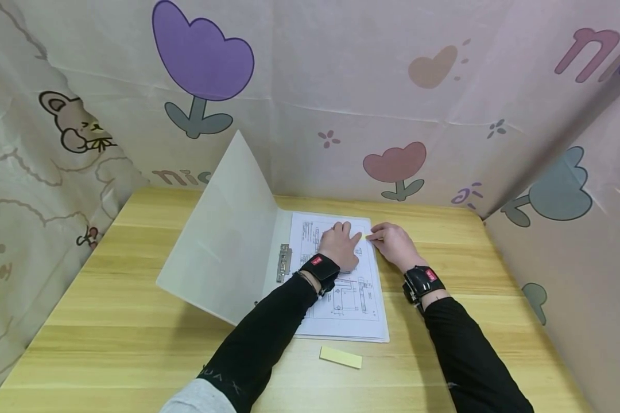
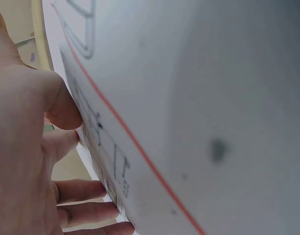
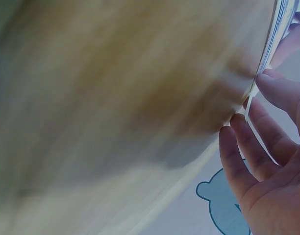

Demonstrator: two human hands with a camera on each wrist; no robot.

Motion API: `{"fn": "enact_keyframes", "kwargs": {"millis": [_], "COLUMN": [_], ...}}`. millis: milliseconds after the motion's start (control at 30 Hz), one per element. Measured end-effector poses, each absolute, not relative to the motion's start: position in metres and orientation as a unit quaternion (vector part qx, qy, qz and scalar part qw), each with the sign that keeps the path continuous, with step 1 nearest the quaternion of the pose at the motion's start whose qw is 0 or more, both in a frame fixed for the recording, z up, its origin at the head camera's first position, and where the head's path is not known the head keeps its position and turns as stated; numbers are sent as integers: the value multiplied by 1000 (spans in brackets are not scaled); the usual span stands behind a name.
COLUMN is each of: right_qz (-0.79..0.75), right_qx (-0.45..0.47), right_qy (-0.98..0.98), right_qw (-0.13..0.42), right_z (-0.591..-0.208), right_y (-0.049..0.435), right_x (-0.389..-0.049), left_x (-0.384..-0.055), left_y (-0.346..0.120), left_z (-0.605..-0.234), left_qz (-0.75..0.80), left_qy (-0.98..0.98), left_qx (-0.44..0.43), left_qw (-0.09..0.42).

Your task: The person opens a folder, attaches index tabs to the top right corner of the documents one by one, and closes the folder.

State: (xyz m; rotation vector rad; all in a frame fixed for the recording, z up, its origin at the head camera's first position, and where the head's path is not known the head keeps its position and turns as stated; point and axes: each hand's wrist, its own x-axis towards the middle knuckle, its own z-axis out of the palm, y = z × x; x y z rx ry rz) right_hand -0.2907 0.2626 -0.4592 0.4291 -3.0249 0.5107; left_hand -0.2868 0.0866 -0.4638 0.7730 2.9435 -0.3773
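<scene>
A stack of printed technical drawings (image 1: pixel 351 321) lies in an opened white folder (image 1: pixel 222 229). My left hand (image 1: pixel 339 248) rests on the top sheet with its fingers spread, holding the paper down near its right side. At the sheet's right edge, my right hand (image 1: pixel 395 246) pinches a small yellow sticky note (image 1: pixel 364 236) between thumb and forefinger. Most of the note is hidden by the fingers. In the right wrist view, the right thumb (image 3: pixel 282 93) meets the paper edge, the other fingers curving below it. The left fingertips (image 2: pixel 113 210) touch the page in the left wrist view.
A yellow sticky-note pad (image 1: pixel 340 357) lies on the wooden table (image 1: pixel 108 321) just in front of the folder. The folder's metal clip (image 1: pixel 283 264) sits by its spine, and its cover stands raised at the left. Printed cloth (image 1: pixel 310 69) hangs behind and at both sides.
</scene>
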Motion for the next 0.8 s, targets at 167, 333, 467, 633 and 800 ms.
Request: {"fn": "enact_keyframes", "kwargs": {"millis": [167, 333, 467, 633, 800], "right_qz": [166, 165, 149, 98, 48], "right_qx": [136, 131, 145, 172, 179], "right_qy": [-976, -977, -978, -979, -982], "right_qw": [20, 22, 35, 51, 23], "right_z": [-459, -458, -459, -460, -459], "right_y": [263, 263, 263, 261, 258], "right_x": [-290, -288, -285, -279, -274], "left_x": [-287, -287, -288, -288, -286], "left_y": [85, 81, 80, 79, 79], "left_z": [-463, -464, -464, -463, -460], "left_qz": [-100, -87, -88, -89, -79], "left_qy": [961, 961, 961, 962, 963], "left_qx": [255, 262, 263, 258, 258], "left_qw": [25, 11, 7, 10, 19]}}
